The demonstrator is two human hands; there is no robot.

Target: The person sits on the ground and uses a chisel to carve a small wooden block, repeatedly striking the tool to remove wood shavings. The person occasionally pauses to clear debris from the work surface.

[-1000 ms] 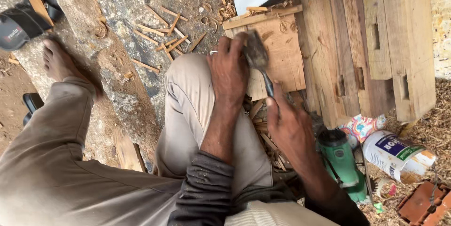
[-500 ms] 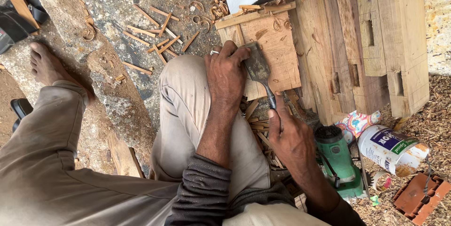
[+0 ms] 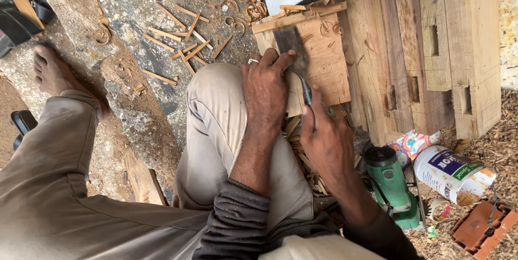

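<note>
The chisel (image 3: 291, 49) now sits further up the wooden board (image 3: 324, 65) than before; left hand (image 3: 267, 84) presses the blade flat; right hand (image 3: 326, 141) stays clenched around the handle.

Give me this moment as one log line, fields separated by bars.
left hand: presses chisel blade | right hand: grips its handle | under blade: wooden board | nearby: green power tool

My right hand (image 3: 324, 141) hides the chisel (image 3: 291, 49) handle; my left hand (image 3: 267, 84) covers part of the blade. The brick (image 3: 483, 227) is cut off by the edge.
</note>
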